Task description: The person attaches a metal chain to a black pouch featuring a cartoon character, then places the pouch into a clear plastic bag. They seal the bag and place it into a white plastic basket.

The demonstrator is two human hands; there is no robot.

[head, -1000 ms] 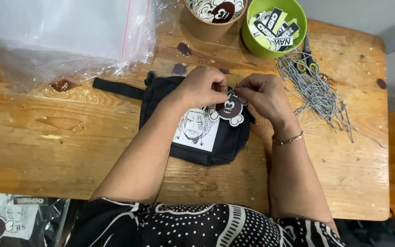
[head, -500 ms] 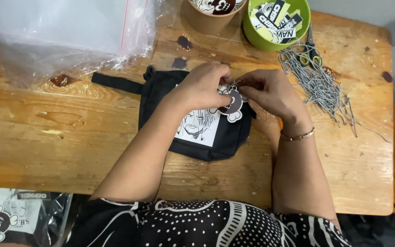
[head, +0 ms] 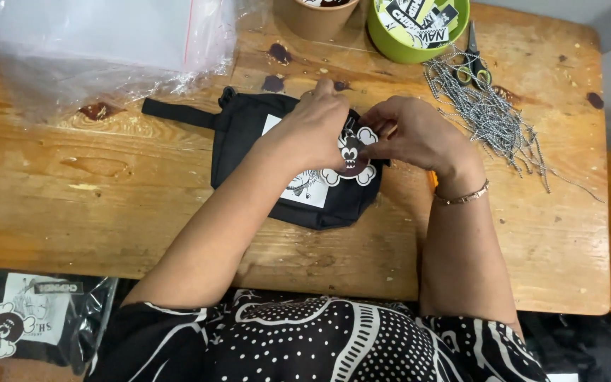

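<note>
My left hand [head: 317, 127] and right hand [head: 408, 134] meet over the top edge of a small black pouch [head: 298, 166], and both grips are pressed together on the same thing: a skull-and-crossbones tag [head: 350, 157], brown in the middle with white bone ends. My left fingertips pinch it from the upper left, my right thumb and fingers pinch it from the right, close by its top. The tag lies against the pouch's front, just right of the white printed patch [head: 305, 185] sewn there, which my left wrist partly covers. A thin bracelet [head: 463, 196] sits on my right wrist.

The pouch lies flat on the wooden worktop [head: 93, 191], near its middle, with a black strap [head: 178, 113] sticking out to the left from its upper corner.

To the right of my right hand, apart from it, a loose heap of silver ball chains [head: 489, 113] spreads across the wood, and scissors with green handles [head: 476, 60] lie at the heap's upper end. Beside them, at the far edge, stands a green bowl [head: 390, 42] full of black-and-white labels, and left of it a brown paper cup [head: 316, 18]. A pile of clear plastic bags [head: 93, 42] fills the far left corner. Below the near edge, at lower left, a bagged black pouch [head: 30, 322] shows the same kind of skull tag.
</note>
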